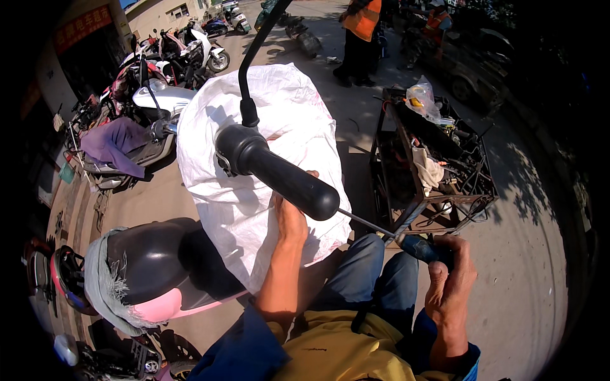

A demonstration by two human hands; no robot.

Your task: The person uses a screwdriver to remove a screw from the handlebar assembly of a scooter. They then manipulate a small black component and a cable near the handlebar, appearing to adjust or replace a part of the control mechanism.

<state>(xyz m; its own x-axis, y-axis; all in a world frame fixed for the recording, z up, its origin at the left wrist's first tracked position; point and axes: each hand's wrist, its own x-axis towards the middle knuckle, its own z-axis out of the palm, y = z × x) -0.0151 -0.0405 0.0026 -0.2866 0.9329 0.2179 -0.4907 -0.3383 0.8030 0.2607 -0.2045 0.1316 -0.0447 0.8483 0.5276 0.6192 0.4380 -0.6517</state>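
Observation:
A black handlebar grip of a scooter juts out toward me in the middle. My left hand is closed round it from beneath; most of its fingers are hidden behind the grip, and one fingertip shows past the far side. In my right hand is a screwdriver with a dark handle, my fingers wrapped round it. Its thin metal shaft points left and meets the outer end of the grip. Whether the tip enters the grip cannot be made out. A white woven sheet drapes over the scooter's front.
A black mirror stem rises from the handlebar. Left of me is the black scooter seat with a grey cloth. A metal tool cart full of tools stands right. Parked scooters and a person in an orange vest are farther off.

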